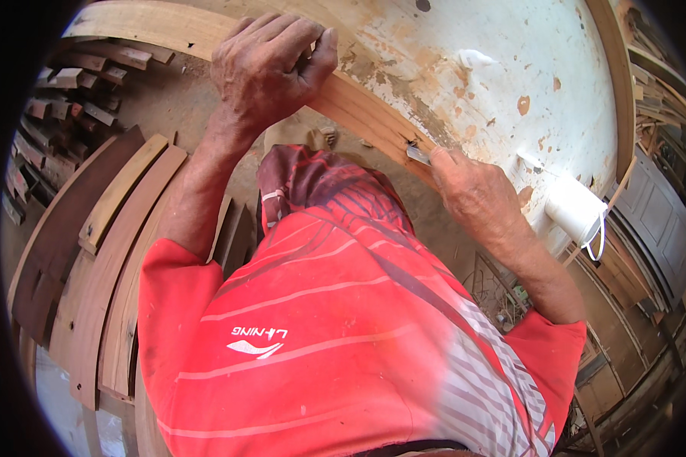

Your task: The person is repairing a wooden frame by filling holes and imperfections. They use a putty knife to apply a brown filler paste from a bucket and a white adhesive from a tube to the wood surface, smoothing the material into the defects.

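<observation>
A long light-brown wooden board (373, 114) crosses in front of me along the edge of a pale, paint-stained work surface. My left hand (270, 68) rests on the board with its fingers curled closed; whether anything is inside them is hidden. Farther right, my right hand (476, 190) is closed around a small flat blade (418, 154), its handle covered by the fingers. The blade's tip touches or nearly touches the board beside a dark, rough spot (411, 142) in the wood.
On the white-stained surface (503, 84), a white cup-like container (574, 209) with a looped handle stands right of my right hand. Curved planks (114, 266) lean at the left, with stacked timber (68, 99) behind them. A grey panelled door (659, 221) and more boards lie at the right.
</observation>
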